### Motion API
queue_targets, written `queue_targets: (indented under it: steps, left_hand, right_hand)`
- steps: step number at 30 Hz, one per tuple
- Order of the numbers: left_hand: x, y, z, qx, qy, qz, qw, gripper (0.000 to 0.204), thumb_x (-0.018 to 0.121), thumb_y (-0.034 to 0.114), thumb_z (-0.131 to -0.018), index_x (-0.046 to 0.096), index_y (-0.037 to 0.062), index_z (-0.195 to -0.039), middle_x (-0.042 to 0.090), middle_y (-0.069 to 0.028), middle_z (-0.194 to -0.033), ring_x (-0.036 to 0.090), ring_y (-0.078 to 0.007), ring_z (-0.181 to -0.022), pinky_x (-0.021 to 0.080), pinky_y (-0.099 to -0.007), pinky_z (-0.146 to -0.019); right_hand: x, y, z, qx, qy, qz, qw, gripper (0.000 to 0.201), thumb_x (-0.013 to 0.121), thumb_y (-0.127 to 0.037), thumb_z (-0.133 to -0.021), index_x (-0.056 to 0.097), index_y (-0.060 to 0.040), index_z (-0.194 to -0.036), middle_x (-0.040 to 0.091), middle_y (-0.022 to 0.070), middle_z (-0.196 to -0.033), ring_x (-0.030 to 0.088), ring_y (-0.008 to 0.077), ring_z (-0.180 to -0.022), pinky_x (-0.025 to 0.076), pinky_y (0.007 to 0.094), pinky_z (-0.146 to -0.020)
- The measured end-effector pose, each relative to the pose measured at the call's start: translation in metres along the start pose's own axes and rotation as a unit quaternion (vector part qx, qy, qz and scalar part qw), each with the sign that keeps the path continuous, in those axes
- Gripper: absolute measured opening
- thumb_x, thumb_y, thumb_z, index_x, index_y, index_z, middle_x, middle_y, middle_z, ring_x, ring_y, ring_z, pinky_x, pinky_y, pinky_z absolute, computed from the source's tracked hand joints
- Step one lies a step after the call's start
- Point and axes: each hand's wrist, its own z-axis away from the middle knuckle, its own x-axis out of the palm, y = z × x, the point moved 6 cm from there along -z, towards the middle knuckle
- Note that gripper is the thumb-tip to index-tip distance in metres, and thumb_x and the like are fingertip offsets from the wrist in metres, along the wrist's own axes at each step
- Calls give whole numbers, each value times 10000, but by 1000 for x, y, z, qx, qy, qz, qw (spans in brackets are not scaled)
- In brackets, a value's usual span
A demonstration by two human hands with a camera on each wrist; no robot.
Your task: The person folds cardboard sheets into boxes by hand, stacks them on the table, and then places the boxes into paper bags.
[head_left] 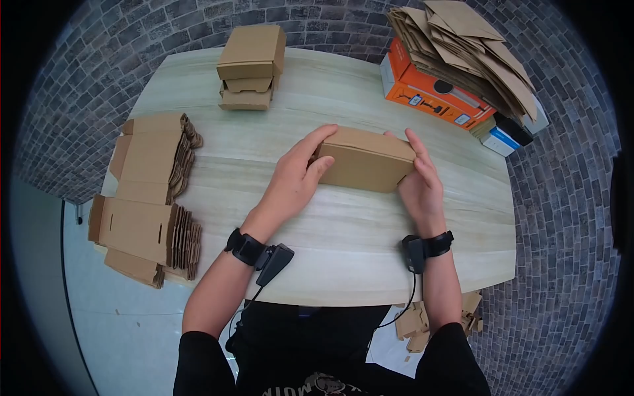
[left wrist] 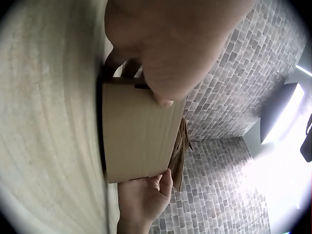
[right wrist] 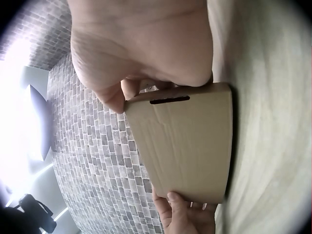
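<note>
A closed brown cardboard box (head_left: 366,170) sits at the middle of the table, its long front face towards me. My left hand (head_left: 295,175) grips its left end, thumb bent over the front edge and the other fingers behind the end. At the opposite end, my right hand (head_left: 422,190) holds the box with fingers at the top corner and side. A dark slot shows near that end in the right wrist view, where the box front (right wrist: 187,141) is seen close up. The fingers behind the ends are partly hidden.
Flat folded cardboard stacks (head_left: 148,158) lie along the left edge of the table (head_left: 317,264). Made-up boxes (head_left: 249,56) are piled at the back left. An orange box (head_left: 436,92) under loose brown cardboard sheets (head_left: 472,49) stands back right. Cardboard scraps (head_left: 413,320) lie on the floor.
</note>
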Motion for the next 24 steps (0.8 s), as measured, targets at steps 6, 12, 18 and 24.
queue_targets:
  steps: [6, 12, 18, 24]
  left_hand:
    - [3, -9, 1, -37, -18, 138, 990, 461, 588, -25, -909, 463, 62, -1345, 499, -122, -1379, 511, -236, -1261, 440, -376, -1040]
    - [5, -2, 0, 26, -32, 100, 994, 606, 659, -47, -847, 352, 93, -1351, 500, -167, -1375, 494, -248, -1276, 426, -385, -1049]
    - [6, -8, 1, -114, -84, 134, 981, 525, 706, -27, -816, 463, 57, -1274, 557, -147, -1315, 514, -223, -1239, 398, -369, -1067]
    - [-1, 36, -26, 164, 128, -240, 948, 500, 687, -52, -731, 539, 50, -1198, 567, -134, -1292, 513, -340, -1248, 361, -435, -1099]
  right_hand:
    - [1, 1, -1, -1, -6, -46, 999, 632, 482, -193, -825, 413, -62, -1440, 457, 206, -1450, 410, 310, -1358, 293, 429, -1140]
    - [5, 2, 1, 6, -18, -29, 999, 674, 498, -236, -778, 421, -49, -1420, 485, 190, -1421, 432, 298, -1334, 300, 411, -1130]
    - [-2, -3, 1, -22, -28, -17, 999, 709, 520, -317, -800, 394, -28, -1435, 482, 206, -1419, 440, 303, -1329, 279, 404, -1142]
    - [-39, 14, -2, -30, 98, -75, 992, 520, 451, -307, -940, 442, -60, -1398, 525, 137, -1372, 473, 231, -1276, 340, 358, -1055]
